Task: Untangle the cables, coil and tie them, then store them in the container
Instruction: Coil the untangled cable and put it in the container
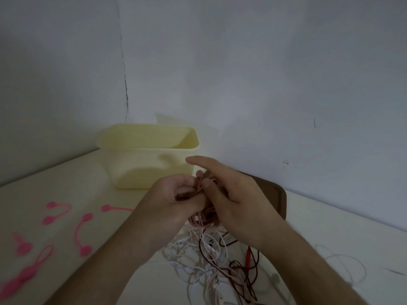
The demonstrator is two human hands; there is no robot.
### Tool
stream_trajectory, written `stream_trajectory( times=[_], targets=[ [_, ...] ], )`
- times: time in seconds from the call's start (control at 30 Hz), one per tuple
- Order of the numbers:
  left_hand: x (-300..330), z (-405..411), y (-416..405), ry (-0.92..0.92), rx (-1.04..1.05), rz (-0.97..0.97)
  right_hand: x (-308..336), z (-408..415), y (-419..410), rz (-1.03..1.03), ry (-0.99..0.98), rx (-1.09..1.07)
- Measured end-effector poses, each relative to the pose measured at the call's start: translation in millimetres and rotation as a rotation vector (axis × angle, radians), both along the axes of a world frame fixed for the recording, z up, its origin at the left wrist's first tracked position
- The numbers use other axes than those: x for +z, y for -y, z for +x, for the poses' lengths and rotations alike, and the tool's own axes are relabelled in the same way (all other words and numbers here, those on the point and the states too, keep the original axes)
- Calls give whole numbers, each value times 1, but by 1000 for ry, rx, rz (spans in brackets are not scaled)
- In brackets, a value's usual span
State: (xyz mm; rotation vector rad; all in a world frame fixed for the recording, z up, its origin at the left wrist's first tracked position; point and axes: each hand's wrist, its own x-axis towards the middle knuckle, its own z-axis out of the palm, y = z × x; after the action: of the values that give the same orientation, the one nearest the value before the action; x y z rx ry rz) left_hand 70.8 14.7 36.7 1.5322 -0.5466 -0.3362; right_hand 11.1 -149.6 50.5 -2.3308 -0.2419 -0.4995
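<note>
2 bare forearms, left grip (pixel 176 194), right grip (pixel 229 190), no sleeves visible

Container (pixel 149 159) behind cable tangle (pixel 211 260) (hands (pixel 233 194) above it), ties (pixel 83 232) left

view: head camera only, worn by the person, wide-angle
facing: forward and down, toward a wall corner behind the table (pixel 72 190)
near field: both forearms enter from the bottom edge; left hand (pixel 176 194) and right hand (pixel 233 194) meet close to frame centre
mid field: container (pixel 149 159) just behind the hands
framing: walls fill the upper half, table the lower
overlap: single view, nothing shared
focus: soft, edges distorted
</note>
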Motion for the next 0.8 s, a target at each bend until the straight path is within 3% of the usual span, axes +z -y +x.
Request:
stream_trajectory(
  times=[0.33,0.57,0.8],
  targets=[
    [-6,11,-6,-96,-79,-150,13,-6,9,118,-206,66],
    [-7,12,-9,-43,-132,-120,17,-6,11,-13,-113,-2],
    [-5,7,-2,116,60,-75,14,-4,8,32,-49,-103]
  ],
)
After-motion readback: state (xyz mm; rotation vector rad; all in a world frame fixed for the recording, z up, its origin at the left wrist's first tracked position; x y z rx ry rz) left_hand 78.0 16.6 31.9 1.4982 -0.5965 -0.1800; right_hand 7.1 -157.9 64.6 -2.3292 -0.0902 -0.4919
